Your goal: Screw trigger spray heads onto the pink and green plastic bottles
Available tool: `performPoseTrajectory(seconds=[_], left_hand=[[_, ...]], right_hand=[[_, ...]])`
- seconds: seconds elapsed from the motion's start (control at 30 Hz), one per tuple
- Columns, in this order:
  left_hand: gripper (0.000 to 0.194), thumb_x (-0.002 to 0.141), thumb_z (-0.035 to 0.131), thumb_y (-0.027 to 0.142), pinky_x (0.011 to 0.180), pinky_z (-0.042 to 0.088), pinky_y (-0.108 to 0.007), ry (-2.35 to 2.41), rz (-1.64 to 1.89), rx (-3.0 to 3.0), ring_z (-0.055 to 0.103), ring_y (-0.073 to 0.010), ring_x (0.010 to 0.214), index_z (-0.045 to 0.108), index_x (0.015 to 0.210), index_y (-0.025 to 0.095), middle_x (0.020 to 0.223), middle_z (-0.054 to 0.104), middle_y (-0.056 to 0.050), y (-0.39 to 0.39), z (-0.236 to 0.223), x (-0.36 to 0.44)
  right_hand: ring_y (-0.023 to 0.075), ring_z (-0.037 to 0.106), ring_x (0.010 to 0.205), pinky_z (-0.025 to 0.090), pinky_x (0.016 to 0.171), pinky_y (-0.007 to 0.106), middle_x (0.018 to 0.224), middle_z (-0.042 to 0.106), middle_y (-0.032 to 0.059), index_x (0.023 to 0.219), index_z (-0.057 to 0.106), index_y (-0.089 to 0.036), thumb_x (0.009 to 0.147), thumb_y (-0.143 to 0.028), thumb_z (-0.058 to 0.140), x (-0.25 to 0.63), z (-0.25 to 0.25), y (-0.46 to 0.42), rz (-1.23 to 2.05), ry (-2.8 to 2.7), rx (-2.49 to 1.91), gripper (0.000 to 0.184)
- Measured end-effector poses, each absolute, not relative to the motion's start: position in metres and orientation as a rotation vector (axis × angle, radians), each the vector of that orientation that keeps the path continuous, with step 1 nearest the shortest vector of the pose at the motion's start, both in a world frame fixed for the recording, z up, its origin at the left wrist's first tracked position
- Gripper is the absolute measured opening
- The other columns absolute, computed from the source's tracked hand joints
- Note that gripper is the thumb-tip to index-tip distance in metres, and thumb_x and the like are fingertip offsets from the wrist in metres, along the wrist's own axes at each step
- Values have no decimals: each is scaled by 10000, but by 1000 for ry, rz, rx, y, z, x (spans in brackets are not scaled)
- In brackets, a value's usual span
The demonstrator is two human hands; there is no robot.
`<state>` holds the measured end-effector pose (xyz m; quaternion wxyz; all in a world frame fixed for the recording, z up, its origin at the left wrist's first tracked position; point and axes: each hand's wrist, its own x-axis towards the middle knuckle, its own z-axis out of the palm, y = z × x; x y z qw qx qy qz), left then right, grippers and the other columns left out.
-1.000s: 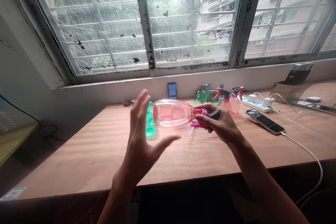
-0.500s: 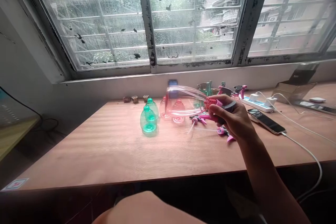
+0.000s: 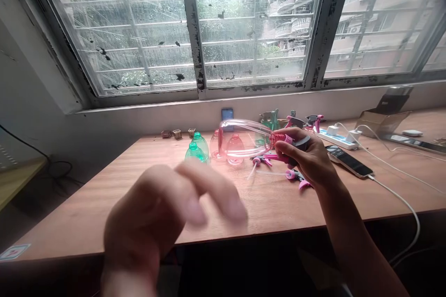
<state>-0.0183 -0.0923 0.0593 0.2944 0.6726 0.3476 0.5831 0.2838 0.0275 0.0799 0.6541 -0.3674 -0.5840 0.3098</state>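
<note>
My right hand [image 3: 304, 151] grips a clear pink spray bottle [image 3: 245, 137] at its neck and grey-and-pink spray head. The bottle lies sideways in the air, its base pointing left. My left hand [image 3: 163, 213] is up close and blurred, fingers bent and apart, with nothing in them. Behind it, two green bottles [image 3: 195, 148], partly covered by that hand, stand on the table. Two pink bottles [image 3: 235, 148] stand behind the held one. Below my right hand lie loose pink-and-grey spray heads [image 3: 296, 176] with thin tubes.
Green spray bottles [image 3: 272, 120] and pink spray heads [image 3: 315, 121] stand at the back. A white power strip [image 3: 336, 138], a phone [image 3: 350, 161] on a white cable and an opened cardboard box [image 3: 381, 120] are on the right. Small brown baskets [image 3: 177, 134] sit near the wall.
My left hand has come up into view from below, in front of the green bottles. My right hand still holds the pink spray bottle, nearly unmoved.
</note>
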Motion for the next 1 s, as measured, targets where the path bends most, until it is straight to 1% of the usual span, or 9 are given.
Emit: performPoseTrajectory(seconds=[0.2,0.27,0.33,0.43,0.5,0.6,0.73,0.83,1.0], left_hand=[[872,852,572,750,1059,477,-533,1005,1684,1840,473,-408,1381,347,1555,286,1539,476,-128,-23,100,-7],[828,885,446,792,1046,476,-528,1020,1441,1911,511,-408,1336,414,1527,270,1525,490,-135,-11,105,-7],[753,922,397,767,1004,494,-510,1003,1134,1960,577,-386,1241,501,1467,257,1406,586,-139,-6,107,-8],[609,952,535,633,919,524,-454,1040,1012,1974,634,-318,1085,509,1442,273,1163,674,-94,-6,109,-8],[659,918,647,567,892,539,-427,1068,1115,1968,642,-290,1045,440,1485,302,1128,665,-72,-7,109,-7],[863,819,804,476,994,530,-447,1020,1281,2014,600,-308,1194,336,1538,380,1328,589,-72,-6,110,-7],[938,746,892,334,1191,392,-477,855,1388,2152,403,-319,1443,363,1512,450,1562,428,-9,-5,110,-8],[999,712,919,290,1184,413,-500,820,1418,2146,428,-330,1428,349,1520,434,1564,424,-27,-4,109,-12],[1112,721,911,286,1129,475,-546,840,1343,2155,493,-363,1377,217,1581,417,1595,392,-73,1,107,-22]], right_hand=[[129,552,511,419,387,223,688,624,-23,1003,752,-235,784,-397,847,277,87,10,635,-1508,-779,289],[133,548,530,435,412,238,721,635,-14,991,758,-238,781,-399,850,272,88,5,585,-1576,-771,280],[158,593,622,487,499,266,796,676,10,983,767,-242,780,-387,855,266,88,2,499,-1638,-730,264],[189,642,782,528,647,285,899,716,27,995,770,-253,792,-339,856,259,86,0,385,-1633,-687,236],[166,635,742,523,631,262,869,712,12,1013,758,-258,811,-327,846,257,84,1,410,-1596,-705,231],[110,587,586,475,495,204,802,695,-13,1028,721,-252,869,-354,792,256,82,4,608,-1590,-713,202],[98,610,559,398,394,151,771,682,-15,993,651,-225,943,-390,699,256,80,7,869,-1623,-668,178],[90,604,584,416,415,143,800,668,-14,1003,612,-217,947,-380,698,255,81,5,922,-1646,-624,193],[82,557,559,477,465,173,774,633,-36,1017,627,-201,818,-273,850,254,84,0,816,-1683,-633,308]])
